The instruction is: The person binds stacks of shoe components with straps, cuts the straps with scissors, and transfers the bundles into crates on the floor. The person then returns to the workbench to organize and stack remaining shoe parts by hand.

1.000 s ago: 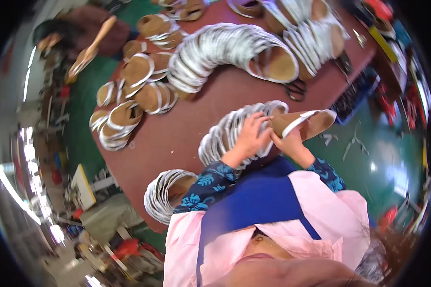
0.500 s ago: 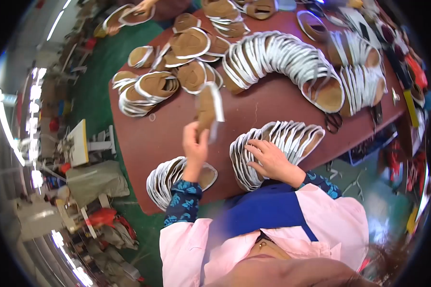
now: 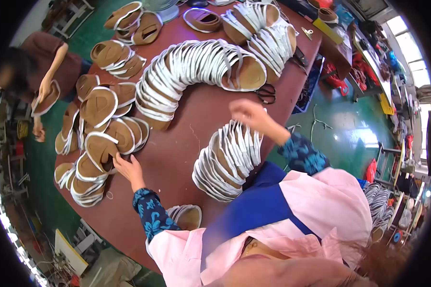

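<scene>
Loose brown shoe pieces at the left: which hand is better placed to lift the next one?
Likely the left hand: it sits at the edge of a loose shoe piece, while the right hand is by the fanned row, farther away.

The person's left hand (image 3: 128, 171) touches a brown, white-rimmed piece (image 3: 99, 149); the right hand (image 3: 250, 115), fingers loosely bent, is near a row of similar pieces (image 3: 229, 160) on the reddish table (image 3: 170, 148).

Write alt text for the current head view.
A person's left hand touches a white-trimmed brown shoe piece heaped with others on a red table; the right hand hovers by a row of overlapping pieces. A longer row curves beyond; a co-worker holds another piece.
</scene>
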### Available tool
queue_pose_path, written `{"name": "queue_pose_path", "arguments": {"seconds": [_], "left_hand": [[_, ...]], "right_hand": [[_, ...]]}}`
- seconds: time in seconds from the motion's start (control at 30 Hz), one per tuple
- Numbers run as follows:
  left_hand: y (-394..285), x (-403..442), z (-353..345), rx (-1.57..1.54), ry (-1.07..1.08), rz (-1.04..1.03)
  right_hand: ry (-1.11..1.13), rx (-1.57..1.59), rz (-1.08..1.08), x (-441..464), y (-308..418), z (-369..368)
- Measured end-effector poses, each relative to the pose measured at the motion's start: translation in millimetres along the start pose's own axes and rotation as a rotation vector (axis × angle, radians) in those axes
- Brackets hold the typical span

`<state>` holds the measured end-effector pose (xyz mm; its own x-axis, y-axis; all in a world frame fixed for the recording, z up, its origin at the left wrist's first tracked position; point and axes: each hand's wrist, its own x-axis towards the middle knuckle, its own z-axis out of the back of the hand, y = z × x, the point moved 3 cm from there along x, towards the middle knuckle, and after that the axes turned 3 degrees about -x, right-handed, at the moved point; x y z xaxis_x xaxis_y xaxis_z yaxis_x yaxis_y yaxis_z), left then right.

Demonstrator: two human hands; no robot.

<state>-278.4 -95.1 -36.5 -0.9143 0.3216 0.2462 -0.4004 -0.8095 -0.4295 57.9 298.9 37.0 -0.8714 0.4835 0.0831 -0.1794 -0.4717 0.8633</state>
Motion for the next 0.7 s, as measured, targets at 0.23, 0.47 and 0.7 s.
{"name": "queue_pose_path", "arguments": {"seconds": [0.23,0.47,0.7], "left_hand": [[19.4,-34.9,-20.3,-0.055,0.14,0.026],[13.5,-46.2,4.6,0.068,0.045,0.174],[-67.4,-41.7,-46.3,-0.073,0.078,0.103]], "right_hand": [[-0.095,0.67,-0.797,137.3,-135.2,22.8],[0.454,0.113,-0.378,235.5,-55.2,122.6],[-0.38,0.431,-0.104,327.4,-25.1,217.6]]}}
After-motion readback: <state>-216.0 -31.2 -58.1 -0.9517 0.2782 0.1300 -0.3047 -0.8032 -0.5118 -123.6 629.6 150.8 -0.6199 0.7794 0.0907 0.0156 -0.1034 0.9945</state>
